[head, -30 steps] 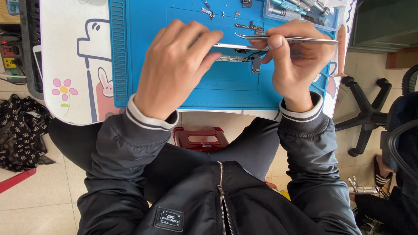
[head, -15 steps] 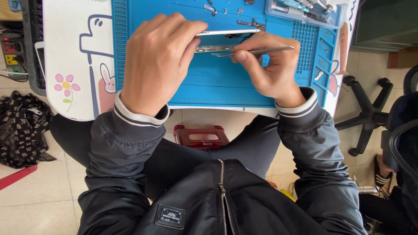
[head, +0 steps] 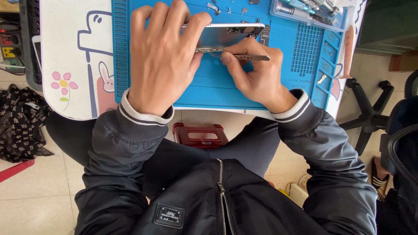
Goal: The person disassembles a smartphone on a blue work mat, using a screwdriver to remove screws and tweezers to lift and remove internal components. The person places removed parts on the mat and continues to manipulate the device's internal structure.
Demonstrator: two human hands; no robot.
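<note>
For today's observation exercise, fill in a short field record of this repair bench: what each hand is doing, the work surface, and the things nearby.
left hand: grips the opened phone from above, holding it tilted on edge
right hand: pinches metal tweezers, tip at the phone's lower edge
work surface: blue repair mat on a white table with cartoon drawings
top right: clear tray of tools
loose parts: small screws on the mat's top edge
floor: red stool under the table

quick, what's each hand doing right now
Left hand: closed on the opened phone, steadying it on the blue mat.
Right hand: closed on a thin metal tool.
</note>
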